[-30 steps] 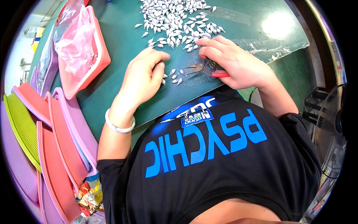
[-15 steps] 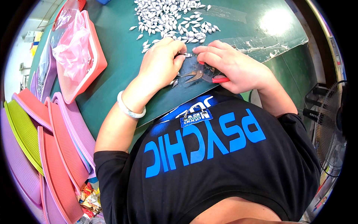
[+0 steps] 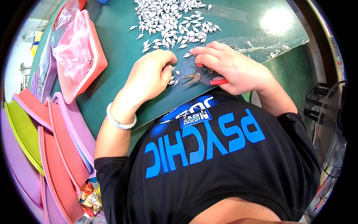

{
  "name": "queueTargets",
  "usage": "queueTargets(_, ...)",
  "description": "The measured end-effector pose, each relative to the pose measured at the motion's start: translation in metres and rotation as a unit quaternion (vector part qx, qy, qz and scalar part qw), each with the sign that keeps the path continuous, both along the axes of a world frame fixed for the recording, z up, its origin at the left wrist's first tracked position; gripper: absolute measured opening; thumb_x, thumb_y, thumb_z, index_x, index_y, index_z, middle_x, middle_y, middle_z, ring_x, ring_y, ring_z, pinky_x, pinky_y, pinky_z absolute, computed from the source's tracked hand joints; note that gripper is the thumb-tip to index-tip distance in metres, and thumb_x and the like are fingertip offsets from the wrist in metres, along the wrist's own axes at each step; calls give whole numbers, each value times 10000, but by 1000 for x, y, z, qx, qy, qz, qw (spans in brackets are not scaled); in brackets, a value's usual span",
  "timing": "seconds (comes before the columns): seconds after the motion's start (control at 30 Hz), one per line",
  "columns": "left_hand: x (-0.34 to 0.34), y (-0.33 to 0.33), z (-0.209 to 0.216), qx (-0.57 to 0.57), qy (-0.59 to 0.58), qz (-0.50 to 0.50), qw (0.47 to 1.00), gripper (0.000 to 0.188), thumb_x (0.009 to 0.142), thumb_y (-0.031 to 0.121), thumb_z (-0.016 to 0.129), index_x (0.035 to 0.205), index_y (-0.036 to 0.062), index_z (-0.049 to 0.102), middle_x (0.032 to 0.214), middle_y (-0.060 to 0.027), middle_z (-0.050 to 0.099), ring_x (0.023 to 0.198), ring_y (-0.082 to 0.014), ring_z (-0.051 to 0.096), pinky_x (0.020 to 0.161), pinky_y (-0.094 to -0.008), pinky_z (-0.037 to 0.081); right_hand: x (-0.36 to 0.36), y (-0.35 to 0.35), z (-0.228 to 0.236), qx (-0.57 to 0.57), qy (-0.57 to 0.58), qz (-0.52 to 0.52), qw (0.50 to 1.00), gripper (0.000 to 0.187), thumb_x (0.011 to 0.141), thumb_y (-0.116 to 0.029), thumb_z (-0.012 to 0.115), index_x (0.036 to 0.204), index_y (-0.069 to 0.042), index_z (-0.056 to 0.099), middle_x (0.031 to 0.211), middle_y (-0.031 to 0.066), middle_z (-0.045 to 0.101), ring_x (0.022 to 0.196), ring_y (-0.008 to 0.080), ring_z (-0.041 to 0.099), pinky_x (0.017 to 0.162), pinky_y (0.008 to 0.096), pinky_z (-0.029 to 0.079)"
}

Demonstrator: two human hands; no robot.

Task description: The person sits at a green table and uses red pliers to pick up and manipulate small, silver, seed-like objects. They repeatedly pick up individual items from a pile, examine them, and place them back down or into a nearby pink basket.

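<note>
My right hand (image 3: pixel 236 69) is wrapped round red-handled cutting pliers (image 3: pixel 195 77), whose jaws point left above the table. Its index fingertip is beside a small silver-grey teardrop-shaped weight (image 3: pixel 187 55); I cannot tell whether they touch. My left hand (image 3: pixel 149 72) is curled at the table's near side, thumb and index finger bent towards each other; what they hold, if anything, is hidden. Several loose weights (image 3: pixel 175 83) lie beside its thumb, left of the plier jaws. Farther back spreads a large pile of the same weights (image 3: pixel 164 18).
A pink basket (image 3: pixel 99 56) with a clear plastic bag (image 3: pixel 72 52) stands at the table's left. Stacked pink, purple and green baskets (image 3: pixel 61 149) lean below it. Clear tape (image 3: pixel 261 46) covers part of the green table (image 3: pixel 119 33). A black fan (image 3: pixel 330 127) stands at the right.
My left hand has moved left and slightly down, away from the right hand. More weights now show beside its thumb. The pliers have shifted slightly; a weight shows by my right fingertip.
</note>
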State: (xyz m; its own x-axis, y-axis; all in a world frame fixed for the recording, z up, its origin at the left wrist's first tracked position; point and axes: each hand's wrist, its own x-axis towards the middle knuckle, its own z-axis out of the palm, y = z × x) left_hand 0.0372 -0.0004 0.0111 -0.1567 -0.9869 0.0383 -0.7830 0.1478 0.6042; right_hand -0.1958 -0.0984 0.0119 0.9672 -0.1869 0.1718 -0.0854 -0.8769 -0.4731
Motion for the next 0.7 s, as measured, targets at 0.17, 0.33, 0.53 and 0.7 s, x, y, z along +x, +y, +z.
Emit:
queueTargets(0.17, -2, -5, -12, -87, 9, 26, 996, 226, 843, 17, 554, 1055, 8, 632, 870, -150, 623, 752, -274, 607, 698, -359, 477, 3, 1, 2, 13, 9, 21, 1000, 516, 632, -11, 667, 1125, -4, 515, 1346, 143, 491, 1097, 358, 488, 954, 427, 426)
queueTargets(0.33, -10, -9, -5, -30, -11, 16, 999, 224, 842, 89, 570, 1045, 49, 658, 891, -145, 620, 875, -335, 606, 771, -418, 490, 2, 1, 2, 20, -5, 24, 1000, 514, 635, -14, 667, 1128, -1, 518, 1338, 146, 496, 1119, 362, 484, 964, 428, 425)
queueTargets(0.53, -15, -11, -8, -30, -27, 7, 999, 194, 822, 121, 625, 1001, 79, 687, 857, -113, 597, 846, -305, 596, 738, -401, 487, 2, 0, 3, 23, 8, 22, 999, 528, 632, -13, 664, 1139, -10, 519, 1330, 156, 497, 1123, 367, 484, 969, 428, 423)
queueTargets(0.7, -9, -11, -4, 7, -21, -27, 999, 153, 805, 112, 632, 942, 59, 674, 842, -109, 593, 837, -292, 598, 727, -393, 487, 2, -3, 0, 7, 0, 15, 1000, 544, 634, -15, 671, 1153, -18, 510, 1356, 165, 468, 1125, 374, 481, 970, 435, 417)
